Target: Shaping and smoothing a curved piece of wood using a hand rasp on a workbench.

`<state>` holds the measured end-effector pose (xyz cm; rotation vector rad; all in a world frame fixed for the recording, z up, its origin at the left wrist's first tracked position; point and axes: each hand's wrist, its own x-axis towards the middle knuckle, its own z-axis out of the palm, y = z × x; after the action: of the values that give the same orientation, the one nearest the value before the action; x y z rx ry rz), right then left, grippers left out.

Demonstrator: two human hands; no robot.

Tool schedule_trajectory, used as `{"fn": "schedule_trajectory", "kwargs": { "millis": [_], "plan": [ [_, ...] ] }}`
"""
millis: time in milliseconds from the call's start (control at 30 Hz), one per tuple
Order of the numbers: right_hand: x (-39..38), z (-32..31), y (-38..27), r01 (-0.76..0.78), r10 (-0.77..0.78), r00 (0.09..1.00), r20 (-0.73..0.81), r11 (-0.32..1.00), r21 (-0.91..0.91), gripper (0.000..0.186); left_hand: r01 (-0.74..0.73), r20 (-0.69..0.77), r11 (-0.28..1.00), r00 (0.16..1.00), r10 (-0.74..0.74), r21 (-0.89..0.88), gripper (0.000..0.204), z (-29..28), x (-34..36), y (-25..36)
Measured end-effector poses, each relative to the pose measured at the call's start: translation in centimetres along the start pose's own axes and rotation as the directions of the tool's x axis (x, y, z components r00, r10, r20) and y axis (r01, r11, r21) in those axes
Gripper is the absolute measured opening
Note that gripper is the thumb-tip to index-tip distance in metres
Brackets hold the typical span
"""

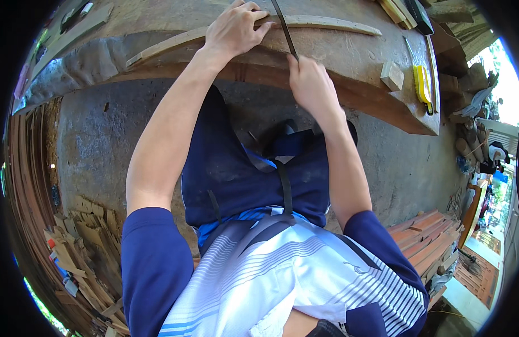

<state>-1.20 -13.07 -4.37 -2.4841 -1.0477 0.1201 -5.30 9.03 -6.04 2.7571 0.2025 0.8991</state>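
Note:
A thin, slightly curved wooden strip lies along the workbench. Over its middle is my left hand, thumb stretched toward the right and fingers bent at the far side, holding the strip down. My right hand is closed round the near end of a long, narrow dark metal blade. The blade crosses the strip just right of my left thumb and runs out of the top of the picture. Whether it is a file or a saw cannot be made out.
On the bench's right lie a small wooden block and a yellow tool. Wooden pieces sit at its far right, a flat board at far left. Scrap wood and reddish planks are stacked on the floor either side.

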Motion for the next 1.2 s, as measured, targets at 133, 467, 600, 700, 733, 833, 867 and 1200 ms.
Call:
{"fn": "schedule_trajectory", "kwargs": {
  "millis": [133, 467, 600, 700, 733, 833, 867, 1200],
  "plan": [
    [-1.8, 0.2, -0.6, -0.058, 0.058, 0.998, 0.013, 0.998, -0.008, 0.039, 0.052, -0.035, 0.997, 0.998, -0.05, 0.065, 0.028, 0.4, -0.7, 0.1],
    [-3.9, -1.5, -1.7, -0.043, 0.043, 0.982, 0.182, 0.999, -0.004, 0.04, 0.071, -0.091, 0.995, 0.994, -0.065, 0.067, 0.027, 0.4, 0.2, -0.2],
    [-2.3, -2.5, 1.1, -0.103, 0.092, 0.988, 0.124, 0.991, 0.086, 0.044, 0.061, -0.053, 0.996, 0.996, -0.065, -0.069, 0.023, -0.9, 0.3, 0.0],
    [-0.7, -2.6, 0.6, -0.088, 0.079, 0.983, 0.163, 0.995, 0.049, 0.045, 0.035, -0.025, 0.999, 0.999, -0.035, 0.001, 0.023, -1.9, 0.5, 0.0],
    [-0.7, -2.3, 0.4, -0.083, 0.076, 0.984, 0.161, 0.996, 0.036, 0.046, -0.01, -0.01, 0.999, 1.0, 0.01, -0.048, 0.023, -1.8, 0.7, 0.5],
    [1.8, -1.1, -0.2, -0.015, 0.012, 0.998, 0.065, 0.999, 0.05, 0.047, -0.041, -0.018, 0.996, 0.999, 0.04, -0.077, 0.023, -0.8, 0.6, 1.2],
    [2.4, -1.3, -0.8, -0.066, 0.064, 0.997, 0.043, 0.997, 0.041, 0.047, -0.026, -0.058, 0.998, 0.998, 0.022, -0.059, 0.023, -0.4, 0.6, 0.9],
    [-8.1, -1.7, 1.4, -0.212, 0.204, 0.966, 0.156, 0.976, 0.038, 0.037, 0.014, -0.021, 0.999, 1.0, -0.013, 0.033, 0.029, 0.0, -0.1, 1.6]
  ]
}}
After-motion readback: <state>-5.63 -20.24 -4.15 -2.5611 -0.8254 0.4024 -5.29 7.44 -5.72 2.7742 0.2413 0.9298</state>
